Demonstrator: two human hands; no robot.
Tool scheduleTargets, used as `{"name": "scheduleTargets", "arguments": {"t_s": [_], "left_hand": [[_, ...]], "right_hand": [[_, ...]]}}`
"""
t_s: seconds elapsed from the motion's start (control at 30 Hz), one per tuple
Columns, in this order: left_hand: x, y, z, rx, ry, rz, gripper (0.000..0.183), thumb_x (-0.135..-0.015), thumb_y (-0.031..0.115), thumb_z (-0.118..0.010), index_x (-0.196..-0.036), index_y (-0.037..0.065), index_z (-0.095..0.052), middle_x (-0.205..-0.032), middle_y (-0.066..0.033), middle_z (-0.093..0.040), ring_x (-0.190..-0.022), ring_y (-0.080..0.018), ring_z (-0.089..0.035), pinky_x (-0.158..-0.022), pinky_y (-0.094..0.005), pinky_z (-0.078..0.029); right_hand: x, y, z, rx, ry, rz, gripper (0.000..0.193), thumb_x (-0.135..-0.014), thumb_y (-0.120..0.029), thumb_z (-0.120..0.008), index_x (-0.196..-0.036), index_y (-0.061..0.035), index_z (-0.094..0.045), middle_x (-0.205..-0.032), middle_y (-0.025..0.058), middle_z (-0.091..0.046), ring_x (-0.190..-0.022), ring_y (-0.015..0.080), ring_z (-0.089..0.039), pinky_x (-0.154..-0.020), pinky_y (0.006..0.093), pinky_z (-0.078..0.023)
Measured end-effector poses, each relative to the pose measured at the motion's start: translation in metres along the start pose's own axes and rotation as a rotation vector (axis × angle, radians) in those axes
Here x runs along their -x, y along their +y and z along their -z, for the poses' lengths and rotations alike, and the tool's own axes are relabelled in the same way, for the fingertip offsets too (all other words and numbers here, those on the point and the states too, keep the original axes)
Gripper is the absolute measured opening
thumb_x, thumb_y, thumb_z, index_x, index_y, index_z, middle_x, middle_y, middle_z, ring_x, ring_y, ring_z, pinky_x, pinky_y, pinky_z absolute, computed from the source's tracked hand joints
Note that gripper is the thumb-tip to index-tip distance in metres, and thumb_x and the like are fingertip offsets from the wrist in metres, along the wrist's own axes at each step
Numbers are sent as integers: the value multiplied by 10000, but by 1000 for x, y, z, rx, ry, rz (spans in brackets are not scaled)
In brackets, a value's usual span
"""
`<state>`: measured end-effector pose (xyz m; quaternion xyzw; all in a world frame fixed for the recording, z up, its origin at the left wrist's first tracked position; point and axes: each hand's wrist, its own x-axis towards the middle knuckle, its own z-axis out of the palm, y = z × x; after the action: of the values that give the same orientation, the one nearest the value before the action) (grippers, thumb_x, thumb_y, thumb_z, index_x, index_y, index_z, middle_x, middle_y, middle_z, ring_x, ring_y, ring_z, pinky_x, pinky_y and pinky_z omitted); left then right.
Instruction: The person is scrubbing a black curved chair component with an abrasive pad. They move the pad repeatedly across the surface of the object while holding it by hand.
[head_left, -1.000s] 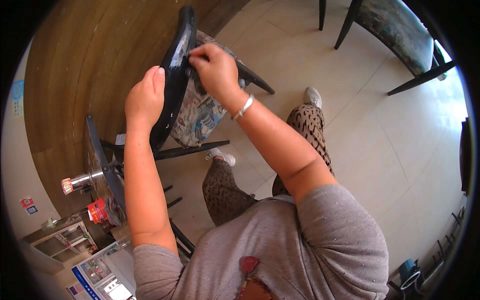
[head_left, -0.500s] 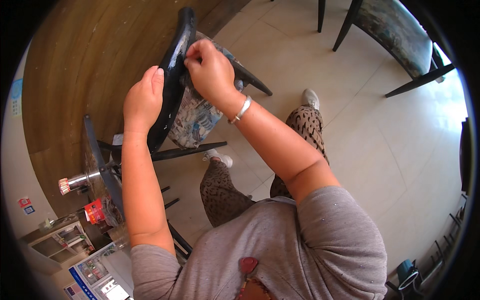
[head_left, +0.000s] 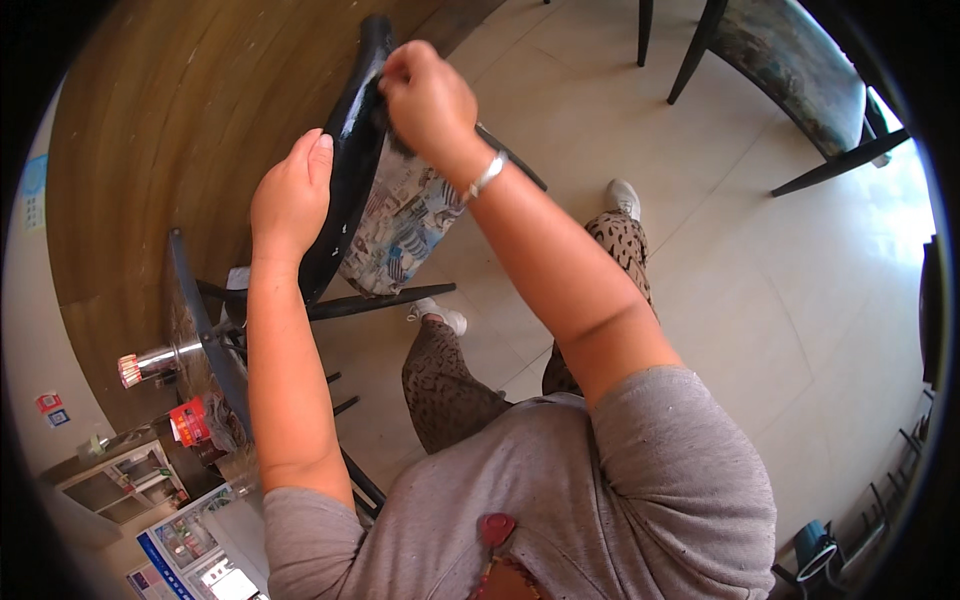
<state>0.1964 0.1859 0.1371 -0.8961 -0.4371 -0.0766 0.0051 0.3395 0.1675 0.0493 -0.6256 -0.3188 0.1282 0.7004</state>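
A black chair (head_left: 347, 190) with a glossy curved back rail and a patterned fabric seat (head_left: 405, 215) stands in front of me at the upper left. My left hand (head_left: 290, 197) is closed on the outer side of the rail, thumb upward; its fingers are mostly hidden behind it. At the inner side, close below the rail's far end, my right hand (head_left: 432, 105) is pinched shut. Something small and dark shows under it, blurred, and its kind cannot be made out. A silver bangle (head_left: 488, 175) circles my right wrist.
A brown wood-grain surface (head_left: 200, 130) lies beyond the chair. Another chair (head_left: 790, 75) with dark legs stands at the upper right. At the left are a clear container of red-and-white sticks (head_left: 150, 368) and a red packet (head_left: 188, 422). My white shoes (head_left: 622, 198) rest on the tiled floor.
My right hand has moved up along the chair's back rail toward its far end, uncovering more of the seat. The left hand stays on the rail, hardly shifted.
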Motion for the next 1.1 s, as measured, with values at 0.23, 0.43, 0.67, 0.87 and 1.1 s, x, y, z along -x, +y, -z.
{"name": "scheduleTargets", "arguments": {"t_s": [0.23,0.43,0.67,0.87,1.1], "left_hand": [[0,-13,0,76,3,21,451,-938,398,-369,-1122,47,-584,-1041,-185,-617,-981,-357,-570,-835,-394,-447],[1,-6,-3,117,15,36,443,-934,396,-362,-1104,58,-593,-1025,-184,-618,-975,-362,-569,-819,-404,-447],[3,-12,-1,164,16,9,442,-927,386,-347,-1054,50,-604,-994,-193,-617,-941,-382,-564,-802,-435,-442],[43,1,-2,775,619,-131,270,-942,191,-444,-1045,-23,-573,-932,-133,-650,-839,-221,-636,-736,-315,-493],[171,22,-78,1721,337,306,545,-924,300,-512,-1370,66,-306,-1343,-70,-365,-1228,-185,-361,-1014,-333,-308]], "right_hand": [[37,-20,8,116,-266,212,107,-718,-94,-587,-802,-153,-614,-716,70,-625,-710,282,-609,-627,392,-476],[67,-33,10,11,-135,369,61,-725,-83,-594,-737,-134,-563,-676,74,-587,-661,301,-583,-568,401,-456],[81,-38,7,65,-323,385,64,-732,-88,-596,-791,-104,-579,-707,94,-603,-693,299,-592,-585,402,-462],[108,-4,16,-833,-320,-331,170,-837,-72,-614,-974,-70,-514,-889,15,-556,-832,93,-530,-732,218,-455],[158,-21,37,-637,-623,-408,261,-857,-118,-617,-1078,-19,-518,-935,28,-571,-852,103,-527,-785,228,-444]]}}
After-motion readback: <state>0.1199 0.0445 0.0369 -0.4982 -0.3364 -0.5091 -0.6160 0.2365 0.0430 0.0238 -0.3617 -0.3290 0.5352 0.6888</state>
